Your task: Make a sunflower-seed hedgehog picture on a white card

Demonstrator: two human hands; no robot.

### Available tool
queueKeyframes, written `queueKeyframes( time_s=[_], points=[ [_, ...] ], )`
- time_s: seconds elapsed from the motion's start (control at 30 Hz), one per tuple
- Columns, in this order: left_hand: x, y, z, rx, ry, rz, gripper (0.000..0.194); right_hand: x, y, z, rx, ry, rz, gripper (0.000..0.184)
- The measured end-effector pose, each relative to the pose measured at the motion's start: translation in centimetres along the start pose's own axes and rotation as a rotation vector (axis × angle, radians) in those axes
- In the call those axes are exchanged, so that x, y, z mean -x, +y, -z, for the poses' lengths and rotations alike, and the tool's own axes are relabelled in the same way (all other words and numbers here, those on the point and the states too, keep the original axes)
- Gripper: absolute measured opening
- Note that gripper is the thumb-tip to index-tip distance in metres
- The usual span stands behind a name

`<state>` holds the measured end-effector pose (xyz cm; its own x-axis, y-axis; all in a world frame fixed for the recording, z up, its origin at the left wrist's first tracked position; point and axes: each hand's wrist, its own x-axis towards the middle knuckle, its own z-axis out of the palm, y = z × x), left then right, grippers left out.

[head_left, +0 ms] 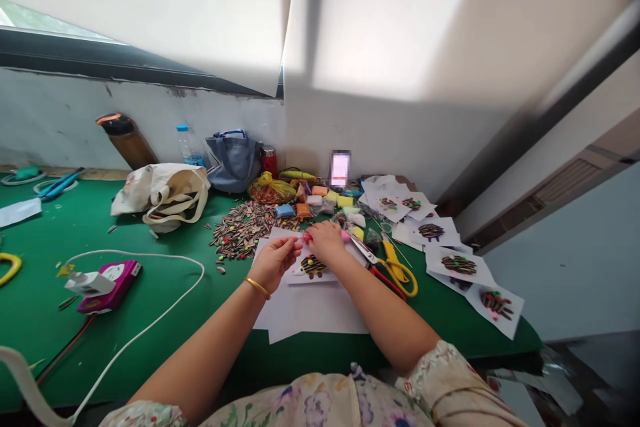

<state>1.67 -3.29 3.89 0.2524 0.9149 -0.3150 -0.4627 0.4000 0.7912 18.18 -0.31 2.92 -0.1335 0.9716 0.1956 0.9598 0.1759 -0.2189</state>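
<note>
My left hand (277, 265), with a gold bangle at the wrist, is closed in a pinch over the paper. Close beside it is my right hand (327, 243), its fingers bent down and together. Between the fingertips of both hands is a small pink packet (306, 237), perhaps modelling clay in clear wrap; the fingers partly cover it. Under the hands lies a white sheet with a hedgehog picture (313, 267) made of striped sunflower seeds and coloured clay dots. More white paper (315, 313) is beneath it.
Sunflower seeds (245, 230) are heaped left of the paper. Coloured clay packets (345, 201) lie behind my hands. Scissors (367, 252) and a yellow cutter (395, 261) are at the right, with finished seed pictures (460, 265) beyond. A white cable (173, 303) crosses the green table.
</note>
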Motion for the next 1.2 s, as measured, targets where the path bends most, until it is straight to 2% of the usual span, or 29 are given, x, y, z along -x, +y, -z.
queueKeyframes(
  time_s=[0.07, 0.13, 0.23, 0.33, 0.47, 0.57, 0.7, 0.77, 0.87, 0.93, 1.0, 1.1, 1.2],
  points=[
    [0.3, -0.1, -0.1, 0.058, -0.016, 0.044, 0.018, 0.4, 0.1, 0.4, -0.028, 0.021, 0.006, 0.032],
    [0.6, -0.3, -0.3, 0.113, -0.031, 0.079, 0.021, 1.2, 0.0, 1.3, -0.14, 0.097, 0.038, 0.037],
    [1.1, -0.6, -0.9, 0.178, -0.063, 0.1, 0.012, 3.3, -0.6, 2.9, -0.417, 0.254, 0.177, 0.031],
    [1.7, -1.1, -1.7, 0.131, -0.151, 0.081, 0.026, 5.5, -1.2, 3.8, -0.533, 0.256, 0.266, 0.026],
    [2.5, -1.6, -2.3, 0.06, -0.186, 0.106, 0.032, 7.3, -0.9, 3.9, -0.581, 0.264, 0.238, 0.018],
    [3.1, -1.6, -2.5, 0.112, -0.184, 0.197, 0.031, 7.9, -0.6, 4.0, -0.558, 0.288, 0.206, 0.02],
    [3.5, -0.7, -3.2, 0.344, -0.313, 0.274, 0.056, 8.7, -1.9, 4.1, -0.478, 0.292, 0.275, 0.023],
    [3.3, 0.1, -3.5, 0.439, -0.326, 0.261, 0.066, 9.2, -3.0, 4.0, -0.427, 0.287, 0.322, 0.027],
    [2.7, 1.1, -3.7, 0.532, -0.227, 0.156, 0.072, 10.0, -4.4, 3.8, -0.352, 0.261, 0.399, 0.035],
    [2.4, 1.3, -3.6, 0.565, -0.186, 0.104, 0.073, 10.4, -4.8, 3.7, -0.311, 0.217, 0.484, 0.049],
    [2.4, 1.0, -3.6, 0.556, -0.197, 0.12, 0.073, 10.5, -4.8, 3.6, -0.266, 0.189, 0.537, 0.065],
    [2.6, 0.6, -3.6, 0.509, -0.245, 0.18, 0.072, 10.3, -4.2, 3.7, -0.191, 0.195, 0.486, 0.078],
    [2.6, 0.6, -3.4, 0.52, -0.244, 0.148, 0.073, 10.4, -3.5, 3.7, -0.172, 0.174, 0.478, 0.075]
  ],
)
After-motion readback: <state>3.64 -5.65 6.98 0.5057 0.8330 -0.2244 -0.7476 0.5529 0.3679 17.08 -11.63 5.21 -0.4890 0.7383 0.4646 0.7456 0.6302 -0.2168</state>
